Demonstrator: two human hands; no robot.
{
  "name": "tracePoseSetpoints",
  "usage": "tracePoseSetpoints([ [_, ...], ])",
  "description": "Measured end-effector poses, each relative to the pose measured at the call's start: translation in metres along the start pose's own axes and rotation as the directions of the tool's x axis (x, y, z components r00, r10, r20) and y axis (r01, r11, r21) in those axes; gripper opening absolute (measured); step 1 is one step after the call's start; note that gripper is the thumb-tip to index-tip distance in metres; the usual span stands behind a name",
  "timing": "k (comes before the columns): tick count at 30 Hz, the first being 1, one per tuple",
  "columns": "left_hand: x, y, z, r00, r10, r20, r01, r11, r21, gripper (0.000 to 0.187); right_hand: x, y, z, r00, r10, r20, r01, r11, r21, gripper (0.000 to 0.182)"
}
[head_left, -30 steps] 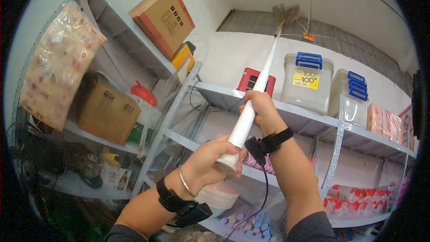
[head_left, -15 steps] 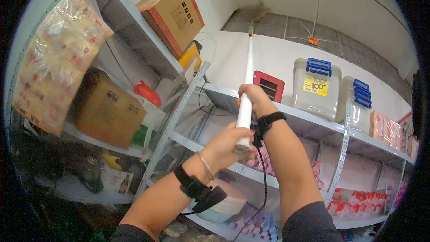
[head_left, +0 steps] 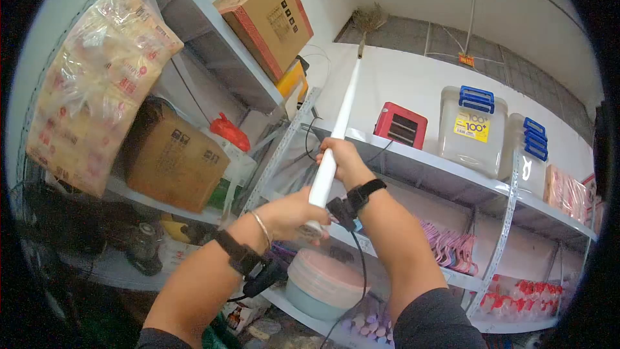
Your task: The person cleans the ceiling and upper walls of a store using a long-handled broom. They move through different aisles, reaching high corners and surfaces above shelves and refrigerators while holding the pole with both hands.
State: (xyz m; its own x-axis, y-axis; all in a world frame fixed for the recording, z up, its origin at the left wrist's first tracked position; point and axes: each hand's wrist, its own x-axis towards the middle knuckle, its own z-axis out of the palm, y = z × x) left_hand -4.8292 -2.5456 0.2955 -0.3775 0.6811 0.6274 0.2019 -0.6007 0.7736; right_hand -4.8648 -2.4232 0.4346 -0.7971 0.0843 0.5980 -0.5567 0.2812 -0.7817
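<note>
A long-handled broom points up and away from me, its white pole (head_left: 342, 116) slanting toward the upper wall. At the far end, its wispy brush head (head_left: 369, 19) overlaps the dark tiled band by the ceiling corner. My left hand (head_left: 294, 214) is wrapped round the pole close to its butt end. Higher up, my right hand (head_left: 345, 160) grips the same pole, thumb and fingers closed about it. Both wrists carry black straps, and a bracelet circles the left one.
Metal shelving (head_left: 413, 155) runs along the wall. On its top stand a red box-shaped item (head_left: 401, 125) and clear bins with blue handles (head_left: 475, 132). Cartons (head_left: 268, 22) and a plastic-wrapped pack (head_left: 97, 90) fill the left shelves. Stacked basins (head_left: 323, 281) and hangers (head_left: 449, 249) sit lower.
Both hands have shifted left with the lower pole, and my right hand is lower, so the pole slants more. The brush head stays near the ceiling corner. Shelves and boxes appear farther right.
</note>
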Motion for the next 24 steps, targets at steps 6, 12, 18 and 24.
tracePoseSetpoints([
  [6, -0.037, -0.020, 0.029, 0.998, -0.006, 0.070, 0.000, 0.997, 0.074, 0.049, -0.061, 0.010, -0.007, 0.997, -0.072, 0.031, 0.070, 0.994, 0.079, 0.009],
  [12, -0.078, -0.059, 0.052, 0.995, -0.044, 0.094, 0.026, 0.981, 0.193, 0.063, -0.133, 0.036, -0.011, 0.996, -0.023, -0.086, 0.031, 0.995, 0.097, 0.028],
  [18, -0.102, -0.107, 0.058, 0.969, -0.182, 0.166, 0.158, 0.976, 0.150, 0.071, -0.182, 0.053, -0.028, 1.000, 0.019, -0.022, -0.015, 0.986, 0.164, 0.045],
  [24, -0.119, -0.125, 0.068, 0.945, -0.217, 0.245, 0.181, 0.970, 0.162, 0.075, -0.213, 0.060, -0.040, 0.997, 0.073, -0.016, -0.068, 0.979, 0.191, 0.046],
])
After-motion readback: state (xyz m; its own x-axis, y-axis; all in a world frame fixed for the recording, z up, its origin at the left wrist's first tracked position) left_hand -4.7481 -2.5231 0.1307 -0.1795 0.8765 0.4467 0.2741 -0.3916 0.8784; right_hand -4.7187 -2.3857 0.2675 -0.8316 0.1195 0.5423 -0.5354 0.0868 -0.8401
